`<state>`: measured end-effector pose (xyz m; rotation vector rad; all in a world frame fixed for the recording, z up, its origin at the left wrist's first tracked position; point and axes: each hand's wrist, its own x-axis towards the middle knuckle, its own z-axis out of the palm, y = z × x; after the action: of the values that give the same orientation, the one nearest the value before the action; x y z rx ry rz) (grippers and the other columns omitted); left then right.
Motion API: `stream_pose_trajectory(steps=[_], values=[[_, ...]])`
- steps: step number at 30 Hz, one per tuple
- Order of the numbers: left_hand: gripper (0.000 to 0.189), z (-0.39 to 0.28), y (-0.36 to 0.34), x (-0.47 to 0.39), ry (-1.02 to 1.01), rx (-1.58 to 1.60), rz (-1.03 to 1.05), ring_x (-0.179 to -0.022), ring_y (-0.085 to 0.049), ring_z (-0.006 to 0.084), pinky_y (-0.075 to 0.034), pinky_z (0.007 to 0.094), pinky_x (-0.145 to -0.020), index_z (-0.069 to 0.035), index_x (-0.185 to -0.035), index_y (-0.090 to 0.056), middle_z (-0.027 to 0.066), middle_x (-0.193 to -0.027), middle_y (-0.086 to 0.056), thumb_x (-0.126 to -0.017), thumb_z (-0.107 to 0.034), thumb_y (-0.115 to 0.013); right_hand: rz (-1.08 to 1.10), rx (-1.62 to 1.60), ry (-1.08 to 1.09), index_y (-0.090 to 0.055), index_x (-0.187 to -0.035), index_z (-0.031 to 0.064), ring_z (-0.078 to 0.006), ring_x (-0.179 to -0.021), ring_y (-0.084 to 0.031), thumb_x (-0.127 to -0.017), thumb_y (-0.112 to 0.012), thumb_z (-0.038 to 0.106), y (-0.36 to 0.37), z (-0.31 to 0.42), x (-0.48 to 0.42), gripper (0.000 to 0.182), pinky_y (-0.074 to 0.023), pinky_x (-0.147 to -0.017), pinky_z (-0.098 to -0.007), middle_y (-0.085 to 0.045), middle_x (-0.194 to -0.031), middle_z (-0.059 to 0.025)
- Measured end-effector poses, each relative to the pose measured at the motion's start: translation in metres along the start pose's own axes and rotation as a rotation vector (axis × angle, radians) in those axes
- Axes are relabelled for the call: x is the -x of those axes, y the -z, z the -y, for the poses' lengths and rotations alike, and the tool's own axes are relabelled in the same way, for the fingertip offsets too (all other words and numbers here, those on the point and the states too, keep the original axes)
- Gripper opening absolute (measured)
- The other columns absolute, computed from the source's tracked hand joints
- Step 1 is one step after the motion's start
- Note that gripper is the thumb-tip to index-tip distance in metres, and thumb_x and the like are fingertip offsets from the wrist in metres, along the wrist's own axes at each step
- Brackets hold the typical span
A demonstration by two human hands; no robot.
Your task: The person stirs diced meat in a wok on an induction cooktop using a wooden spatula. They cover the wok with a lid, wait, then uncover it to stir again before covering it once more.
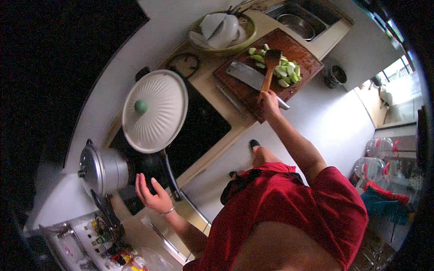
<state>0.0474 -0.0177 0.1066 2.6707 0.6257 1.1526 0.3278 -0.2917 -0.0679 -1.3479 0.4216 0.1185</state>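
Note:
My right hand [269,103] grips the handle of a wooden spatula [270,66], whose dark, scorched blade lies over pale green vegetable pieces [288,71] on a brown wooden cutting board [305,56]. A cleaver [246,75] rests flat on the board, its metal handle passing beside my right hand. With fingers apart and nothing in it, my left hand [156,196] is near the cooktop, between a lidded metal pot [113,169] and the long handle [170,174] of a pan. A ribbed white lid with a green knob [159,111] covers that pan.
A basin [252,34] of white dishes stands behind the board, with a metal sink [298,20] beyond. Bottles and packets [105,244] crowd the lower left. Large plastic bottles [371,168] stand at right. A small bin [335,76] is on the floor by the cabinet.

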Motion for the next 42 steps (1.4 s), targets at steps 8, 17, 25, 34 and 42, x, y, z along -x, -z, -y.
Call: stream_pose_trajectory(steps=[8,17,25,34,42], values=[[0.025,0.045,0.037,0.047,0.108,0.010,-0.031,-0.096,-0.048,0.0274,-0.039,0.0352,-0.081,0.000,-0.101,-0.052,0.0148,-0.104,-0.050,-0.076,-0.005,-0.051,-0.061,-0.004,0.030,-0.047,-0.083,0.0003,-0.0154,-0.057,-0.041,-0.071,-0.048,0.013,-0.010,-0.020,-0.016,0.017,-0.0353,-0.051,-0.0294,-0.043,-0.066,-0.0043],[0.028,0.073,0.055,0.089,0.188,0.005,-0.039,-0.097,-0.047,0.0289,-0.038,0.0367,-0.082,0.000,-0.102,-0.051,0.0150,-0.104,-0.051,-0.074,-0.006,-0.052,-0.145,0.355,-0.007,-0.052,-0.070,-0.0025,-0.0179,-0.055,-0.043,-0.065,-0.051,0.019,-0.024,-0.021,-0.028,0.022,-0.0344,-0.050,-0.0301,-0.047,-0.062,-0.0052],[0.030,0.099,0.059,0.115,0.218,0.018,-0.074,-0.097,-0.047,0.0298,-0.037,0.0374,-0.082,0.000,-0.101,-0.051,0.0161,-0.102,-0.052,-0.073,-0.008,-0.053,-0.217,0.542,0.480,-0.058,-0.081,0.0000,-0.0284,-0.070,-0.053,-0.072,-0.054,0.036,-0.050,0.003,0.013,0.038,-0.0408,-0.066,-0.0332,-0.058,-0.076,-0.0149],[0.030,0.109,0.061,0.118,0.236,0.047,-0.075,-0.098,-0.046,0.0303,-0.035,0.0383,-0.085,-0.001,-0.101,-0.050,0.0162,-0.104,-0.051,-0.073,-0.010,-0.053,0.358,0.467,1.590,-0.030,-0.122,0.0157,-0.0327,-0.088,-0.048,-0.071,-0.046,0.005,-0.272,0.216,0.229,0.055,-0.0434,-0.072,-0.0385,-0.046,-0.100,-0.0169],[0.030,0.123,0.076,0.166,0.428,-0.024,-0.141,-0.096,-0.045,0.0314,-0.035,0.0404,-0.084,0.001,-0.099,-0.049,0.0170,-0.102,-0.050,-0.071,-0.008,-0.053,0.283,0.686,2.017,-0.007,-0.129,0.0014,-0.0216,-0.057,-0.057,-0.072,-0.044,0.010,-0.388,0.310,0.381,0.069,-0.0441,-0.052,-0.0328,-0.057,-0.075,-0.0149]])
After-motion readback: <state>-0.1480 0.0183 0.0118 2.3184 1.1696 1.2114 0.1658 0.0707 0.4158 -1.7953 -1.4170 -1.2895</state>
